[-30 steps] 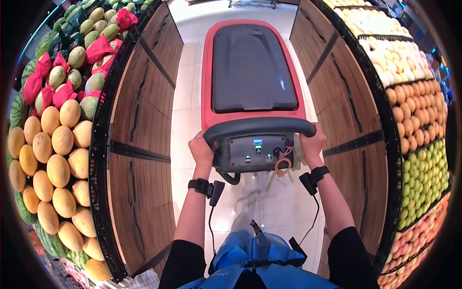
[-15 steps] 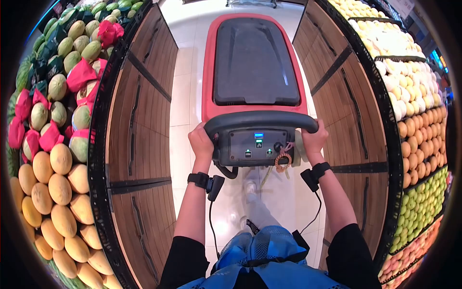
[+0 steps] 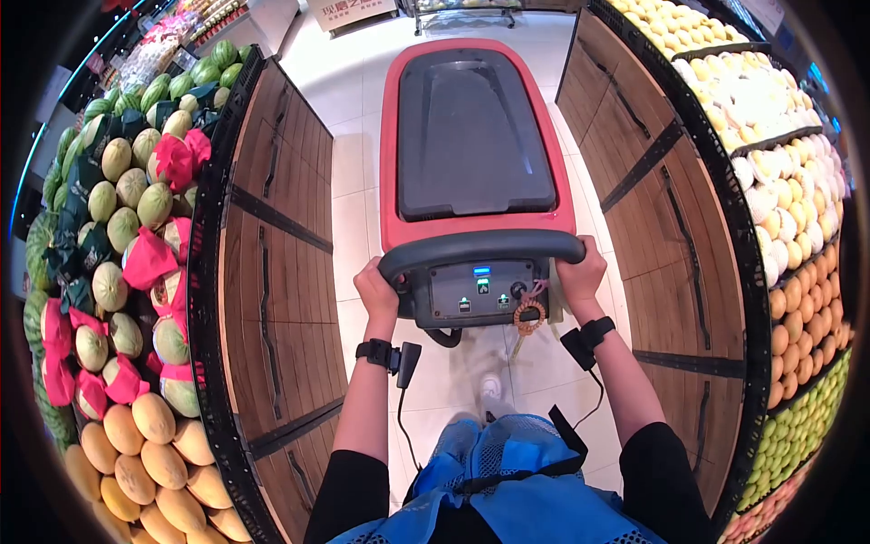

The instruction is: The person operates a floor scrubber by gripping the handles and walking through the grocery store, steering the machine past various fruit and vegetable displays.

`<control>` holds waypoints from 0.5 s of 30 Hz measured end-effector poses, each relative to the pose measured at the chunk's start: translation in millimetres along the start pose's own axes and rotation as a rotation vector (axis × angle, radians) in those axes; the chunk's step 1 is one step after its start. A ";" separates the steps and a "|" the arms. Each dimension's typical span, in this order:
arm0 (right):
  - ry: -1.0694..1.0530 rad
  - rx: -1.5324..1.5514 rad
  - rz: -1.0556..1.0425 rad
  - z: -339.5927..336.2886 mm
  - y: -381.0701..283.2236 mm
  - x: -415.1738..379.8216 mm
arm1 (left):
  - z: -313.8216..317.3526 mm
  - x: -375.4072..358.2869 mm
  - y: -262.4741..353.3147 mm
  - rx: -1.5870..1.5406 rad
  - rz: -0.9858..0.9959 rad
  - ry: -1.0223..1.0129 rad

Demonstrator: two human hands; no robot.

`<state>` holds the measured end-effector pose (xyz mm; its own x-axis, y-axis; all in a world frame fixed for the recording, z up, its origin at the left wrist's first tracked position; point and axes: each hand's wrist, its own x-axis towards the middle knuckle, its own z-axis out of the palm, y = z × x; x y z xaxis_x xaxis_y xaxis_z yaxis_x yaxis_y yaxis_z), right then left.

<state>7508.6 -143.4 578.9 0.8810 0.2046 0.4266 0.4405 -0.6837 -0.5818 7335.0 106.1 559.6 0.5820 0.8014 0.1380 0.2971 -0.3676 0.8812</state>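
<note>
A red walk-behind floor scrubber (image 3: 390, 163) with a dark lid (image 3: 476, 136) stands in front of me. My left hand (image 3: 375, 288) is closed around the left end of its black handlebar (image 3: 480, 245). At the bar's right end my right hand (image 3: 582, 275) has its fingers wrapped round the grip. Between the hands sits a control panel (image 3: 482, 292) with a blue display and green lights. A key with a coiled orange-brown band (image 3: 529, 316) hangs from the panel's right side. Both wrists wear black straps with small cabled devices.
Wood-panelled stands line both sides of the tiled aisle. The left stand (image 3: 281, 227) bears melons (image 3: 149, 462) and watermelons (image 3: 159, 89); the right stand (image 3: 671, 227) bears trays of brown-orange fruit (image 3: 802, 326) and green fruit (image 3: 802, 422). A wheeled rack (image 3: 464, 18) stands ahead.
The fruit stands have slid downward in view, and more of the area ahead shows, including the rack and a sign. Both hands keep their hold on the handlebar.
</note>
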 end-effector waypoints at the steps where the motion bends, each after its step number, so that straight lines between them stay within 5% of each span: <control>1: 0.010 0.006 0.005 8.0 0.5 10.7 | 4.7 12.9 0.8 -0.020 -0.012 -0.003; 15: 0.028 -0.015 0.065 140.3 -19.3 140.3 | 63.5 213.5 -40.5 -0.113 0.054 -0.048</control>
<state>7647.9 -3.3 552.9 0.9025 0.1395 0.4075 0.3794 -0.7052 -0.5990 7495.4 262.0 524.6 0.6312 0.7574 0.1674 0.1786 -0.3519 0.9188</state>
